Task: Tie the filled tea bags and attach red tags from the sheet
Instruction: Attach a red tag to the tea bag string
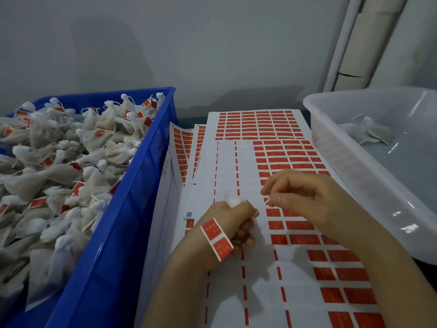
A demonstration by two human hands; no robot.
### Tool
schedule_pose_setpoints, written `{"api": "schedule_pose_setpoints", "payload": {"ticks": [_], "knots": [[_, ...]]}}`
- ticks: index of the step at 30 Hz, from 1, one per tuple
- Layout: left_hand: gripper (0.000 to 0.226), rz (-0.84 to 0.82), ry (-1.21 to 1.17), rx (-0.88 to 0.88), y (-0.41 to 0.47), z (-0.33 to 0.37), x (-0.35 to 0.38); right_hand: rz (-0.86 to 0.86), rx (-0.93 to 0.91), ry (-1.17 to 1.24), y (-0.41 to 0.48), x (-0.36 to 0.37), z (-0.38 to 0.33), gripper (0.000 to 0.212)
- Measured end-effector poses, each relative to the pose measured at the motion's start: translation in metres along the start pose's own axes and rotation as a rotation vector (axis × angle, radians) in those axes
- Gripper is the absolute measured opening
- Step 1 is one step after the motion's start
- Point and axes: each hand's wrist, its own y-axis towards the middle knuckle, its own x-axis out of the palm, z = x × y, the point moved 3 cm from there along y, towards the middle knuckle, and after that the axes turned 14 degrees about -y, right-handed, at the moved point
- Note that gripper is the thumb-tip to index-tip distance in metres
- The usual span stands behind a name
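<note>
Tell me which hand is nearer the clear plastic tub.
Right. The right hand works over the tag sheet just beside the clear plastic tub; the left hand sits farther away, toward the blue crate.

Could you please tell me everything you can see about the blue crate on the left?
The blue crate is a rectangular bin of what looks like smooth, glossy plastic, with a thick rolled rim. It stands upright at the left, its right wall beside the sticker sheets, whose left edges seem to lie against it. It is heaped almost to the rim with white tea bags, most tied at the neck and many carrying small red tags. Neither hand touches it.
</note>
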Motion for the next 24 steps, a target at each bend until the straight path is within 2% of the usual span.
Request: {"api": "schedule_pose_setpoints", "payload": {"ticks": [3, 5, 8, 10, 12, 14, 16, 19, 21, 24], "knots": [[0.014, -0.073, 0.427, 0.110, -0.003, -0.005, -0.001, -0.100, -0.042, -0.117, 0.002, 0.011, 0.009, 0.019], [0.009, -0.137, 0.610, 0.162, -0.003, -0.006, -0.002, -0.186, -0.084, -0.181, 0.004, 0.021, 0.013, 0.020], [0.003, -0.149, 0.828, 0.213, 0.002, -0.001, -0.003, -0.261, -0.130, -0.113, 0.005, 0.034, 0.015, 0.020], [0.015, -0.143, 0.938, 0.229, 0.005, -0.001, -0.005, -0.264, -0.130, -0.130, 0.005, 0.038, 0.016, 0.021], [0.016, -0.120, 0.894, 0.273, 0.005, -0.004, -0.007, -0.245, -0.105, -0.229, 0.005, 0.040, 0.018, 0.015], [0.012, -0.020, 0.859, 0.347, 0.006, -0.003, -0.008, -0.191, -0.083, -0.332, 0.006, 0.040, 0.021, 0.010], [0.012, 0.200, 0.805, 0.459, 0.009, 0.000, -0.012, -0.123, -0.054, -0.393, 0.007, 0.038, 0.021, 0.018], [0.016, 0.518, 0.566, 0.619, 0.003, 0.007, -0.013, -0.040, -0.053, -0.376, 0.009, 0.038, 0.018, 0.024], [0.017, 0.588, 0.417, 0.619, 0.001, 0.007, -0.012, 0.023, -0.103, -0.380, 0.007, 0.039, 0.013, 0.019], [0.024, 0.572, 0.232, 0.501, 0.002, 0.004, -0.014, 0.126, -0.211, -0.443, 0.005, 0.040, 0.006, 0.006]]}}
